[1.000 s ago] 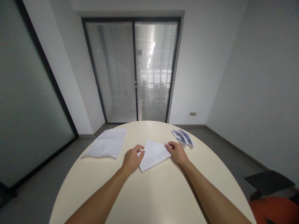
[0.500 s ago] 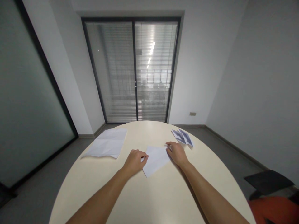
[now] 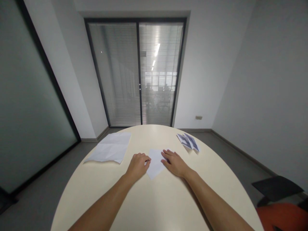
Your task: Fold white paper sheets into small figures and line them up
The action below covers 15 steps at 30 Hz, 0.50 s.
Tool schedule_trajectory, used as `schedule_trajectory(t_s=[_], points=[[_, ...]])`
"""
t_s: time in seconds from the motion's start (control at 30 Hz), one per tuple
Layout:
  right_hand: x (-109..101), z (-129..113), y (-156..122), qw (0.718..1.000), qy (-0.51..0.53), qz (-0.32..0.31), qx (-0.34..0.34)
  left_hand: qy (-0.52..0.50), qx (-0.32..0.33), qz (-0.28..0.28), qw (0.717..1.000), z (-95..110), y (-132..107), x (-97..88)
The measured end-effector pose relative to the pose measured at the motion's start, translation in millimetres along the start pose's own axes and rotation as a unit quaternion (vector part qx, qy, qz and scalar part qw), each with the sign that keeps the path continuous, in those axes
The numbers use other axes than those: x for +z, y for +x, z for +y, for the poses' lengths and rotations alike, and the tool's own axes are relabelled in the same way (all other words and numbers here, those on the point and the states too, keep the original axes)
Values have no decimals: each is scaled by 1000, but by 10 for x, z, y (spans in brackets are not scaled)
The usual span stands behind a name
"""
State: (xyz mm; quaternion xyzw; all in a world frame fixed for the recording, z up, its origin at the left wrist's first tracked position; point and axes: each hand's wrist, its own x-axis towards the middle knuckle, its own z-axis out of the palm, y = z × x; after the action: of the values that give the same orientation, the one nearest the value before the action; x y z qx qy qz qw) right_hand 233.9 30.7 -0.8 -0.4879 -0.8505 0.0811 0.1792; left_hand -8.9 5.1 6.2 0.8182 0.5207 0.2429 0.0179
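Round cream table [image 3: 154, 205], viewed from its near edge. Folded white paper [image 3: 155, 165] lies mid-table between both hands. Left hand [image 3: 137, 164] is curled with fingertips on the paper's left edge; a pinch cannot be told. Right hand [image 3: 174, 163], earlier pinching the far corner, now presses flat and released, covering more paper. Creased sheet [image 3: 109, 147] at the far-left edge and printed papers [image 3: 189, 141] at the far-right edge are unmoved.

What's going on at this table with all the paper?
A person has both hands on a small folded white paper lying on a round cream table. The left hand is curled at the paper's left edge; whether it pinches the paper does not show. The right hand lies flat and open on its right part. A bigger creased white sheet lies off to the left, and some printed papers lie at the far right.
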Motion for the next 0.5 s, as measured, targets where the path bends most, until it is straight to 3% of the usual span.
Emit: schedule_trajectory(t_s=[0.17,0.5], points=[[-3,22,-15,999,-3,-8,31,-5,0,6,1000,4,0,19],[-88,-37,17,999,-34,39,-15,27,-53,18,998,7,18,-20]])
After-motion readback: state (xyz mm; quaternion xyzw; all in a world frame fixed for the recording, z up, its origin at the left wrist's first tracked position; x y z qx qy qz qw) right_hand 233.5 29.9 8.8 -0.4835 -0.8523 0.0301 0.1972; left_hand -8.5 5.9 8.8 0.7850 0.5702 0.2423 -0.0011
